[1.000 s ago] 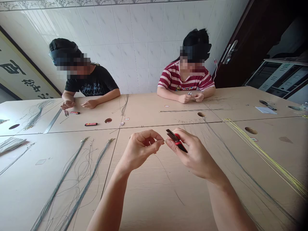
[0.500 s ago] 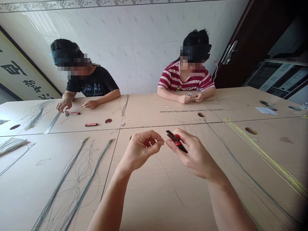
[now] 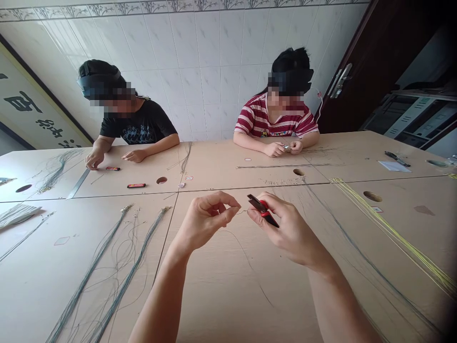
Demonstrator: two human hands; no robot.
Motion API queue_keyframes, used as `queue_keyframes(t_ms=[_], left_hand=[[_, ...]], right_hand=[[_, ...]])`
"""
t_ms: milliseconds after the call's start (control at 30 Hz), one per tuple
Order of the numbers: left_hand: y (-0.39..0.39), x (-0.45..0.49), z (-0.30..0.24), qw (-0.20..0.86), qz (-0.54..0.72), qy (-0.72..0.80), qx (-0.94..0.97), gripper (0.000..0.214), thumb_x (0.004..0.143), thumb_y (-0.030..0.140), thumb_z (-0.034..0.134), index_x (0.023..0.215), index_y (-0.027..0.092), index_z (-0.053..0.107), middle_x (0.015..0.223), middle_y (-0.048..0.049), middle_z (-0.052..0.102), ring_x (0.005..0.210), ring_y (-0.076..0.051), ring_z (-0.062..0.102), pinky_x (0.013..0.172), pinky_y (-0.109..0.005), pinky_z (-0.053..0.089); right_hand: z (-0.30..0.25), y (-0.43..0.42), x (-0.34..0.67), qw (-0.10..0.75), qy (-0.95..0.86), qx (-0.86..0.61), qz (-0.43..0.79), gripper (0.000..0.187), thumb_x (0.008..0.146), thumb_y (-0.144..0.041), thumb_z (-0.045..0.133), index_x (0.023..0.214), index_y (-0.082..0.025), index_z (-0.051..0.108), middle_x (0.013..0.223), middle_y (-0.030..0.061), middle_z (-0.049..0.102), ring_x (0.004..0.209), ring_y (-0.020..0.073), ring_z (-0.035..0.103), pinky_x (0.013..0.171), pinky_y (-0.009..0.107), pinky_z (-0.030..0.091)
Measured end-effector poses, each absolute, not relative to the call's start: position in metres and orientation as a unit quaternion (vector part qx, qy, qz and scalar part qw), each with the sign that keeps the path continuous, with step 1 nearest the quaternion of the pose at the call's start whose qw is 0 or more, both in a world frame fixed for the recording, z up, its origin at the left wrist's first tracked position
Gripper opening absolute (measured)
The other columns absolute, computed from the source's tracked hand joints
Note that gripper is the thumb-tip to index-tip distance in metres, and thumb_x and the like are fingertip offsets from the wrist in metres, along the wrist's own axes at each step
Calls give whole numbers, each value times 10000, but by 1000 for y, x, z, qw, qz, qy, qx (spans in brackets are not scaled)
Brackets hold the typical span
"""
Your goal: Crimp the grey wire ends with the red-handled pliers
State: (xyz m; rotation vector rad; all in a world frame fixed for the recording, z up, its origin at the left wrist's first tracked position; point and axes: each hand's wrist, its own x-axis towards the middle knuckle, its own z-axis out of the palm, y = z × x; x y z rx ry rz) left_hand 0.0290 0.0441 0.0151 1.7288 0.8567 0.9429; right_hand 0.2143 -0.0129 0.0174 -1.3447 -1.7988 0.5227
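My left hand (image 3: 205,224) is closed, thumb and forefinger pinching a thin cord (image 3: 246,257) that hangs in a curve over the table. My right hand (image 3: 293,231) is wrapped around small pliers (image 3: 266,213) with red and black handles, their dark jaws pointing up and left. Between the two hands runs a short, slightly wavy stretch of cord, and its other end sits at my right thumb and fingertip. Whatever tiny part may be in either pinch is too small to make out.
Grey-green cord bundles (image 3: 139,257) with metal ends lie on the left of the table (image 3: 214,309); yellow cords (image 3: 392,228) lie at right. Round holes (image 3: 372,196) pierce the tabletop. Across sit two people, one in black (image 3: 139,121), one in red stripes (image 3: 259,119), both with hands on the table.
My left hand has shifted slightly left, away from my right, so more cord shows between them. My right hand with the pliers stays nearly still. The person in black has lowered a hand to the table.
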Motion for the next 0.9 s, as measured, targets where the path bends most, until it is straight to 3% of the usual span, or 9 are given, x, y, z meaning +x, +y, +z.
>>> queue_keyframes(t_ms=[533, 900], left_hand=[[41, 32, 12, 473, 371, 348, 720, 136, 835, 281, 626, 786, 171, 690, 695, -10, 603, 535, -75, 378, 482, -214, 360], [42, 32, 13, 487, 372, 331, 718, 119, 850, 237, 611, 776, 168, 675, 676, 12, 575, 549, -67, 427, 496, -200, 381]], right_hand=[[14, -12, 213, 400, -719, -530, 204, 215, 927, -250, 496, 748, -216, 382, 735, -20, 461, 666, 127, 429, 606, 258, 351], [13, -10, 212, 406, -720, -522, 210, 225, 936, -246, 491, 741, -214, 383, 730, -25, 435, 662, 124, 399, 626, 256, 345]])
